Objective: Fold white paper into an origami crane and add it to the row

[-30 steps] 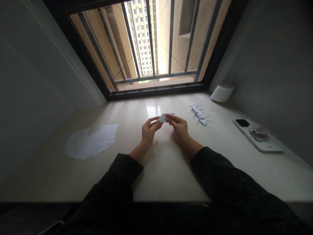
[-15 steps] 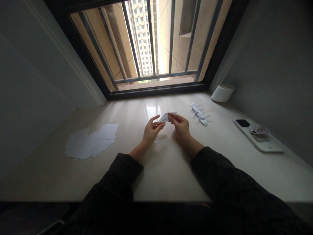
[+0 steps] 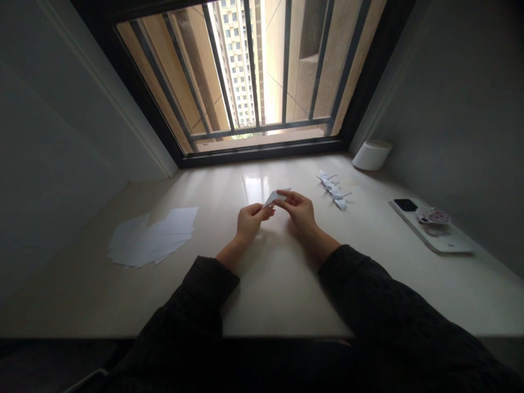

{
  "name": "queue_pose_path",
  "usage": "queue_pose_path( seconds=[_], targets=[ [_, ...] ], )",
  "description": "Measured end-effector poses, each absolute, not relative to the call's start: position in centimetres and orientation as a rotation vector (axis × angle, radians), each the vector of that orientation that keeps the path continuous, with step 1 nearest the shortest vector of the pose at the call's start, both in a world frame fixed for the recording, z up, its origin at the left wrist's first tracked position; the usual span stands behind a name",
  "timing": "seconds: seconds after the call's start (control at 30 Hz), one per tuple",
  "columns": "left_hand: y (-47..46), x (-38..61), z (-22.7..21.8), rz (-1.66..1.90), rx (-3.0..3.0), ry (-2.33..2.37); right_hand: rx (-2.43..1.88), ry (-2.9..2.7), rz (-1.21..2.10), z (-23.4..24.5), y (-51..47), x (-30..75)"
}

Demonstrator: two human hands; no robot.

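A small piece of folded white paper (image 3: 272, 197) is held up between my two hands, above the pale counter. My left hand (image 3: 250, 221) pinches its lower left end, thumb on top and fingers curled beneath. With thumb and fingertips my right hand (image 3: 301, 210) grips the paper's right part, and a pointed tip sticks out past those fingers. Part of the paper is covered by my fingers. To the right of my hands, several folded paper cranes (image 3: 332, 190) lie close together in a row.
Several loose sheets of white paper (image 3: 151, 237) overlap at the left on the counter (image 3: 282, 295). A phone (image 3: 434, 229) with a round grip lies at the right. Behind it, a white cylindrical object (image 3: 371, 155) leans by the wall. A barred window (image 3: 262, 158) borders the back.
My left hand's raised fingers have folded in and closed on the paper's left end. The paper has tilted a little, and my right hand has shifted slightly left.
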State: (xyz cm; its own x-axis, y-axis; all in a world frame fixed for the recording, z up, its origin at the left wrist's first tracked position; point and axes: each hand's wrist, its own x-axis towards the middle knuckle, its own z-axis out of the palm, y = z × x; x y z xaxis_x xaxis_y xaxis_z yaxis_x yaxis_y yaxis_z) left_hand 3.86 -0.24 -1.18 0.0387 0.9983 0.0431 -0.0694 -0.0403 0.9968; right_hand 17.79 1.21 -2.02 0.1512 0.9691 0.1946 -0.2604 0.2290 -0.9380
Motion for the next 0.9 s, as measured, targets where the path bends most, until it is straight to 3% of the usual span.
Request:
queue_pose_path(
  seconds=[0.37, 0.67, 0.9],
  targets=[
    [-0.3, 4.1, -1.1, 1.239, 1.115, 1.138, -0.933, -1.0, 0.999, -2.1, 1.6, 17.8],
    [-0.7, 3.4, -0.6, 1.209, 1.709, 1.207, -1.016, -1.084, 0.78, -2.6, 1.7, 18.4],
    [-0.5, 3.2, -0.7, 1.258, 1.636, 1.181, -1.036, -1.519, 0.691, -1.6, 0.6, 18.7]
  ],
)
